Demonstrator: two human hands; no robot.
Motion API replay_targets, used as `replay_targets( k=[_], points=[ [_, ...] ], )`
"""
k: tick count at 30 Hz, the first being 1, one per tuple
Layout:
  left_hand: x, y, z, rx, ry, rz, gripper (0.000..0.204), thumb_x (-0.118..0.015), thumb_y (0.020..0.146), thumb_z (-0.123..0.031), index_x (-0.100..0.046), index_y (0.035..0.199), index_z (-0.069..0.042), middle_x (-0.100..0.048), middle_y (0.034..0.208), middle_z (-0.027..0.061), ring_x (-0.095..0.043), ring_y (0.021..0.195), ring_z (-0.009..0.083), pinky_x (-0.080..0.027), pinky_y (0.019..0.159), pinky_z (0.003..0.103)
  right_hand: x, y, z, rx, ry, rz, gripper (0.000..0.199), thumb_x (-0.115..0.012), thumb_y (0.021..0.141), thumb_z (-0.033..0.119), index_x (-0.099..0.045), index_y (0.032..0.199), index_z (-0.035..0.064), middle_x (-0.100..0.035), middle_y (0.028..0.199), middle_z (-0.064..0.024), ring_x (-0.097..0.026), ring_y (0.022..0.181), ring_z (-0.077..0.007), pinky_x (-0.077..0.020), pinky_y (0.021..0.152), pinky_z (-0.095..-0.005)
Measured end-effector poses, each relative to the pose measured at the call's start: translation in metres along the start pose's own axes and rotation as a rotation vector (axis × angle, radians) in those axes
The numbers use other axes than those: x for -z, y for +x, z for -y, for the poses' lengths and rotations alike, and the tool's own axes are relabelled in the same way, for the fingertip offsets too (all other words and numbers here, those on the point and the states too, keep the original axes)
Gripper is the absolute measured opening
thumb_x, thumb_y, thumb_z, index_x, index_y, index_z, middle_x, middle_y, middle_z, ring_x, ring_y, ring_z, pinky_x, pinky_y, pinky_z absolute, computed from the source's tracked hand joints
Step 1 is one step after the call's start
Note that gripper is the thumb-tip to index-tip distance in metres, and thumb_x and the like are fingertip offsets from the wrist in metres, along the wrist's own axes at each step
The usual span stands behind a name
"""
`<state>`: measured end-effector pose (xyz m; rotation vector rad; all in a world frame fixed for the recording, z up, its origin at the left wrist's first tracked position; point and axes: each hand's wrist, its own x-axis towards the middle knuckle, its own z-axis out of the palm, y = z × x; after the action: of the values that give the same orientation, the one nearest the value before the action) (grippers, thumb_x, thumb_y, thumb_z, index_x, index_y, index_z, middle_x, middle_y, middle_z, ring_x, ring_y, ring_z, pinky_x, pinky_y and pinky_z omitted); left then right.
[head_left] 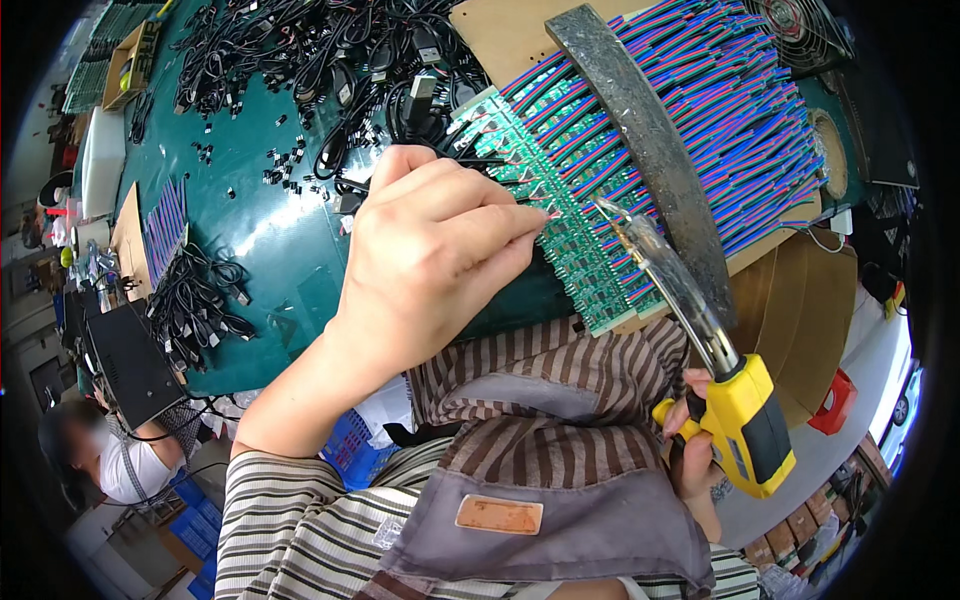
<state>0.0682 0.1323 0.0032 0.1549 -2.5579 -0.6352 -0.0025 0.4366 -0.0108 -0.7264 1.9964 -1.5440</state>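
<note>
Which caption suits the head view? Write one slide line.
Left hand at green circuit boards; right hand gripping a yellow-and-black soldering gun.

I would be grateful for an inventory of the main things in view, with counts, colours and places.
Table: one, green, upper half
Circuit boards: many, green, centre
Wires: many, mainly blue and red, upper right
Metal bar: one, grey, across the wires
Cables: many, black, top and left
Fan: one, black, top right
Cardboard box: one, brown, right
Basket: one, blue, lower left of centre
Co-worker: one, white top, lower left
Soldering gun: one, yellow and black, lower right
Left hand: one, bare, beside the circuit boards
Right hand: one, bare, gripping the soldering gun
</note>
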Motion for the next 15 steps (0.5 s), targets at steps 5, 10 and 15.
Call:
replay_targets(
  k=[5, 10, 15],
  points=[
    [0.008, 0.011, 0.000, -0.046, -0.026, 0.117, 0.018, -0.075, 0.060, -0.007, -0.071, 0.078, -0.008, -0.061, 0.068, 0.0002, -0.055, 0.062, 0.0157, -0.039, 0.066, 0.031, 0.014, -0.009, -0.016, 0.086, -0.141, 0.081, 0.064, -0.053, 0.090, 0.050, -0.044, 0.122, -0.0047, -0.049, 0.125, -0.0193, -0.052, 0.062, -0.0126, -0.0415, 0.055, -0.0258],
    [0.008, 0.019, 0.001, -0.064, -0.024, 0.202, 0.018, -0.075, 0.059, -0.007, -0.070, 0.076, -0.008, -0.059, 0.067, 0.0004, -0.054, 0.062, 0.0168, -0.040, 0.067, 0.031, -0.001, 0.005, 0.007, 0.030, -0.195, -0.078, 0.028, -0.058, 0.084, 0.034, -0.062, 0.076, 0.0077, -0.060, 0.074, -0.0046, -0.059, 0.069, -0.0217, -0.0475, 0.065, -0.0323],
    [0.011, 0.023, -0.003, -0.028, -0.014, 0.232, 0.018, -0.074, 0.059, -0.007, -0.071, 0.077, -0.008, -0.058, 0.067, 0.0005, -0.053, 0.063, 0.0186, -0.041, 0.065, 0.031, -0.002, 0.005, 0.005, 0.038, -0.254, -0.071, 0.025, -0.058, 0.082, 0.033, -0.063, 0.075, 0.0093, -0.059, 0.075, -0.0061, -0.059, 0.068, -0.0260, -0.0481, 0.062, -0.0350]
  ],
)
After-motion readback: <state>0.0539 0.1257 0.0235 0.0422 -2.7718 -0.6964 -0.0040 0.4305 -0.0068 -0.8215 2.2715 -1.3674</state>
